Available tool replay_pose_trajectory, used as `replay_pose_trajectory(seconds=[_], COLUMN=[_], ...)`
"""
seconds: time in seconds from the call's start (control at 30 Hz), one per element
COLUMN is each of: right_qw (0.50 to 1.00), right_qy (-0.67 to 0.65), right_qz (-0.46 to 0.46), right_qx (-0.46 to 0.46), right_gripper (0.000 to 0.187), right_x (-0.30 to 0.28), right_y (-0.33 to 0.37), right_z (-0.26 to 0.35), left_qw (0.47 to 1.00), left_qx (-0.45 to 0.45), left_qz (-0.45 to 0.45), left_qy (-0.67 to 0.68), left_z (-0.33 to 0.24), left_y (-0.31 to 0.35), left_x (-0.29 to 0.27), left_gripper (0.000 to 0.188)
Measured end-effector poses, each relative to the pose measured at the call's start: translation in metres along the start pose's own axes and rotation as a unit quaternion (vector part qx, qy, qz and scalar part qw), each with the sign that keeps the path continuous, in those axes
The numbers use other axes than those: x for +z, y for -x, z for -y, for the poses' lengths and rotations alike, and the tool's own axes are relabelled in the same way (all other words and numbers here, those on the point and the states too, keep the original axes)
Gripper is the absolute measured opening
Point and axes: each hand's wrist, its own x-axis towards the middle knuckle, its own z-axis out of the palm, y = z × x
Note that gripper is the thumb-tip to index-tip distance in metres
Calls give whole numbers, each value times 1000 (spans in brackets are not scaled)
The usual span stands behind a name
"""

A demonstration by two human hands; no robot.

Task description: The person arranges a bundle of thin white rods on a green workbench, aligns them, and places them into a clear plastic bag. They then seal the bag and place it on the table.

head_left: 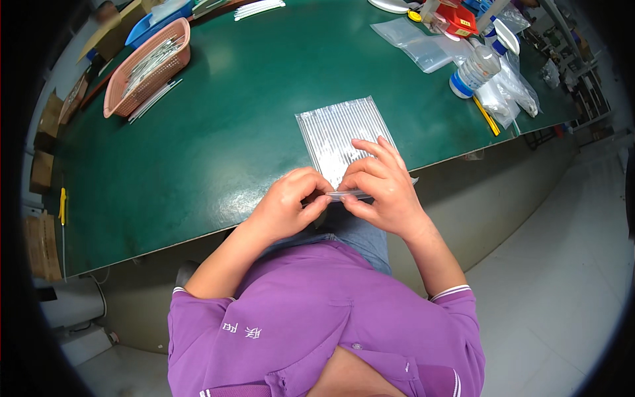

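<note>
A flat clear plastic bag (pixel 340 129) holds a row of several thin silvery rods lying side by side. It rests on the green table with its near end over the front edge. My left hand (pixel 289 204) pinches the bag's near edge between thumb and fingers. Close beside it, my right hand (pixel 383 192) pinches the same edge with thumb and index finger, its other fingers raised over the bag. The fingers partly hide this edge, so I cannot tell whether it is sealed.
On the green table (pixel 225 119), a pink basket (pixel 147 66) of thin rods stands far left, with loose rods (pixel 155 100) beside it. At the right are a spray bottle (pixel 475 71), empty plastic bags (pixel 417 45), a yellow pen-like stick (pixel 486 118) and a red box (pixel 456 20).
</note>
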Motion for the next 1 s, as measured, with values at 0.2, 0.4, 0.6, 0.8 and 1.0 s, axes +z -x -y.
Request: replay_pose_trajectory(seconds=[0.2,0.4,0.6,0.8,1.0], right_qw=[1000,994,997,998,997], right_qy=[5,67,31,12,29], right_qz=[-9,-4,15,4,-3], right_qx=[-17,-87,-67,-55,-68], right_gripper=[16,17,17,17,16], right_x=[6,-2,-7,1,3], right_y=[-3,-7,-6,-5,-6], right_z=[4,-5,-12,-12,-11], left_qw=[998,997,999,1000,1000], left_qx=[45,52,27,-22,-8], left_qz=[0,-21,-12,12,1], left_qy=[-31,-45,-38,-19,-20], left_z=[3,2,7,2,5], left_y=[-3,-1,-2,-2,-1], left_x=[0,3,2,-4,-4], left_gripper=[12,11,14,15,12])
